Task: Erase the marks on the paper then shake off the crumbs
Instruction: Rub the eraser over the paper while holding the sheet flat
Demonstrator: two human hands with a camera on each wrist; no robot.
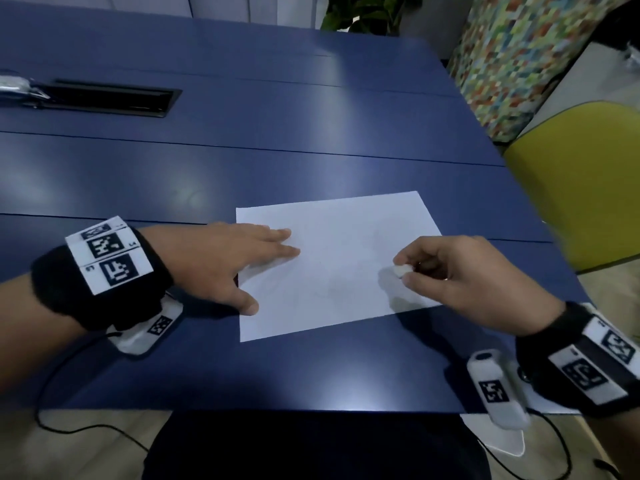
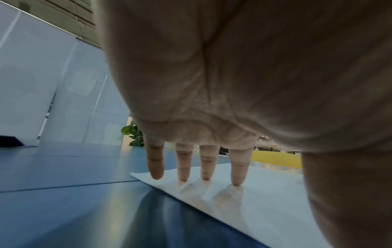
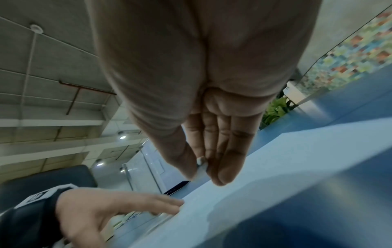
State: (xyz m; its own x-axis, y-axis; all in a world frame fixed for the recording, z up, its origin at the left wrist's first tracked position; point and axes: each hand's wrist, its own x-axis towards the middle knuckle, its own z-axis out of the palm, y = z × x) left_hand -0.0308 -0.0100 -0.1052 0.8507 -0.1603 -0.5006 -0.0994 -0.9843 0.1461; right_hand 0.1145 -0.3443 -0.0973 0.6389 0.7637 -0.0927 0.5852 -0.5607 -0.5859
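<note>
A white sheet of paper [image 1: 339, 265] lies on the blue table [image 1: 242, 157], with only faint grey marks near its middle. My left hand [image 1: 239, 258] rests flat on the paper's left edge, its straight fingers [image 2: 205, 167] pressing the paper [image 2: 265, 193] down. My right hand [image 1: 446, 268] hovers just above the right part of the sheet and pinches a small white eraser [image 1: 401, 270] between thumb and fingers. In the right wrist view the eraser [image 3: 201, 165] peeks out between the fingertips above the paper [image 3: 265, 176], with the left hand [image 3: 110, 206] at lower left.
A yellow chair [image 1: 581, 188] stands at the table's right side. A black cable slot [image 1: 114, 98] is set into the table at far left. A green plant [image 1: 370, 12] and a mosaic-patterned panel [image 1: 526, 57] lie beyond the far edge. Cables hang below the near edge.
</note>
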